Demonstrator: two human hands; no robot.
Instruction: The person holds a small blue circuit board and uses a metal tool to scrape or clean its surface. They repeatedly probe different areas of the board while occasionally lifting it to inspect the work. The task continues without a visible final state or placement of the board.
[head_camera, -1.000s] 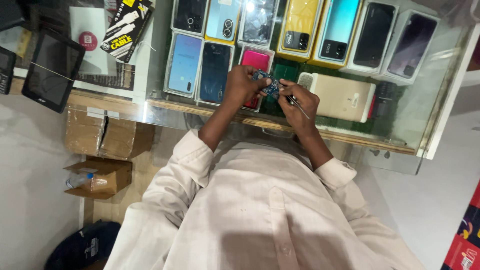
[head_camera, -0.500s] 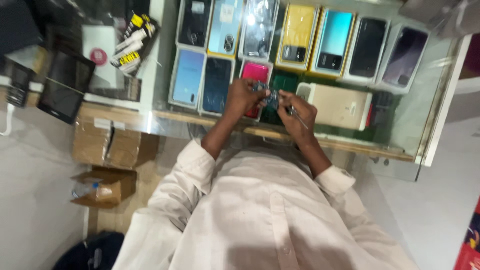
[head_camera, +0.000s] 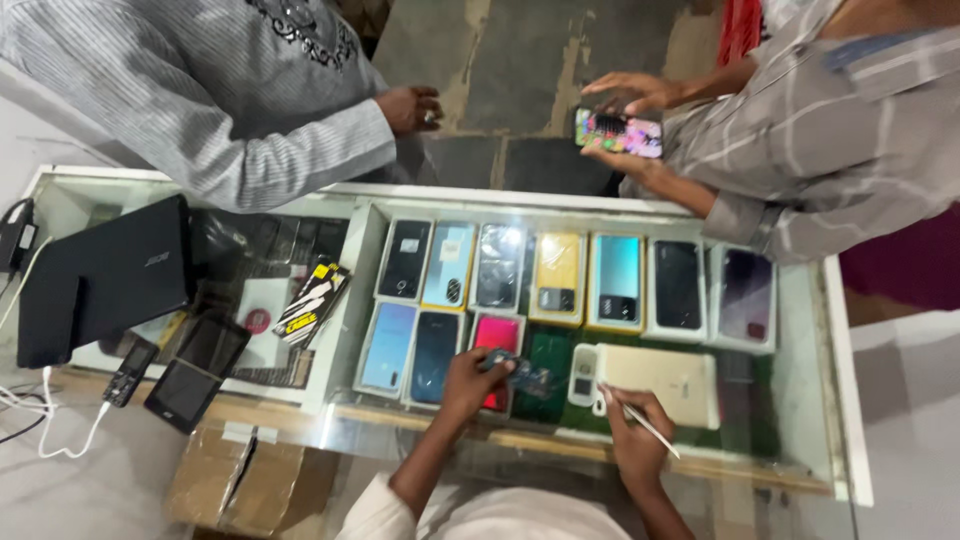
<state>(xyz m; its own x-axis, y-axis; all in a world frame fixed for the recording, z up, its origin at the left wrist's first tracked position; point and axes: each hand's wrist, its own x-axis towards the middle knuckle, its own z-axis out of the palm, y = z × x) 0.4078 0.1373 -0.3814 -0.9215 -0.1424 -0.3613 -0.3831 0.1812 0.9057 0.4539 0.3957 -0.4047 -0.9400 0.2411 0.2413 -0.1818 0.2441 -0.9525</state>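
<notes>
My left hand grips a small dark circuit board over the glass counter. My right hand holds a thin white tool like a pen, its tip pointing toward the board, a short gap to its right. A cream phone lies on the glass just past the right hand. Both hands sit at the counter's near edge, above rows of boxed phones displayed under the glass.
A black laptop rests on the counter's left, with a small black phone on a white cable and a tablet. Across the counter stand two people; one holds a lit phone. Cardboard boxes sit below.
The view has tilted up, now showing the far side of the counter and two people there. My hands have drawn a little apart; the left still holds the board, the right the tool.
</notes>
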